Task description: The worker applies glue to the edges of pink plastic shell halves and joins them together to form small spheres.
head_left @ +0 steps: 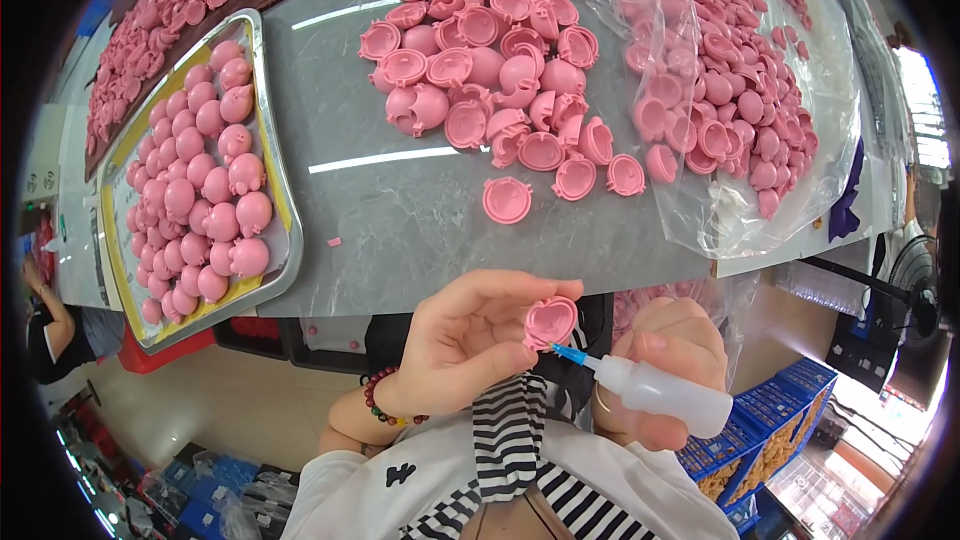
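My left hand [465, 340] pinches a pink hollow half-shell [551, 321] between thumb and fingers, its open side facing up. Wrapped round a white squeeze bottle [665, 397] is my right hand [685, 340]. The bottle lies tilted, and its thin blue nozzle tip [570, 353] meets the lower rim of the half-shell. Past my hands, on the grey marbled table [400, 230], a loose pile of pink half-shells [480, 65] lies in the middle. One single half-shell [507, 200] sits nearest to me.
At left, a metal tray [277, 195] holds rows of closed pink balls [180, 198]. A clear plastic bag [690, 230] spills many half-shells at right. More pink pieces [165, 20] lie on dark cloth at the far left. Blue crates [770, 430] stand below right; another person's arm [55, 305] shows far left.
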Action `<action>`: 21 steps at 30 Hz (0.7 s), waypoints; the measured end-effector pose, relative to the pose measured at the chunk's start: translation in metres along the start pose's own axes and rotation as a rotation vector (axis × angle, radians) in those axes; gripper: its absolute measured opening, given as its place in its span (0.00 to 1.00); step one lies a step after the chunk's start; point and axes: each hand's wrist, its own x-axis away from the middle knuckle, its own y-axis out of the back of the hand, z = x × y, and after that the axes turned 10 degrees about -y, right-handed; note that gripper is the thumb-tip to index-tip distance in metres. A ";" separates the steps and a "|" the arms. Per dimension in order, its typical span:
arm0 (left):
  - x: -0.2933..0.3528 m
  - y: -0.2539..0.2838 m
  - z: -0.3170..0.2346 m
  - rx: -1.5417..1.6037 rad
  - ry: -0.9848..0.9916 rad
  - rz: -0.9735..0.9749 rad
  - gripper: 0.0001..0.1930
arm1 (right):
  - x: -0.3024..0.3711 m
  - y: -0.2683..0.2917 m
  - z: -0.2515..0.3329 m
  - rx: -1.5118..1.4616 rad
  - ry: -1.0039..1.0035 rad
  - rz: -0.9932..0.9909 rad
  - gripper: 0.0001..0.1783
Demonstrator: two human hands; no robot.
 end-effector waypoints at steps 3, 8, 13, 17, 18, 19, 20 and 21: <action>0.001 0.001 0.001 -0.004 -0.006 -0.004 0.22 | -0.002 0.000 0.002 0.074 -0.027 0.033 0.37; -0.001 -0.001 0.000 -0.009 -0.004 0.016 0.22 | 0.002 0.001 0.002 0.000 -0.038 -0.105 0.32; 0.000 0.000 -0.001 -0.020 -0.007 0.012 0.22 | 0.001 0.002 0.002 0.065 -0.087 -0.046 0.31; -0.001 -0.001 -0.003 -0.030 0.014 0.001 0.22 | 0.002 -0.001 0.003 0.066 -0.061 -0.100 0.31; 0.000 -0.001 -0.003 -0.028 0.011 0.002 0.22 | 0.002 -0.002 0.002 0.054 -0.032 -0.150 0.31; 0.000 -0.001 -0.003 -0.028 0.012 0.003 0.22 | 0.002 0.000 0.002 0.055 -0.032 -0.150 0.31; 0.000 -0.002 -0.003 -0.028 0.001 0.000 0.22 | 0.001 0.002 0.002 0.085 -0.032 -0.121 0.31; -0.001 -0.002 -0.003 -0.027 -0.009 -0.001 0.22 | 0.001 0.003 0.002 0.115 -0.032 -0.092 0.30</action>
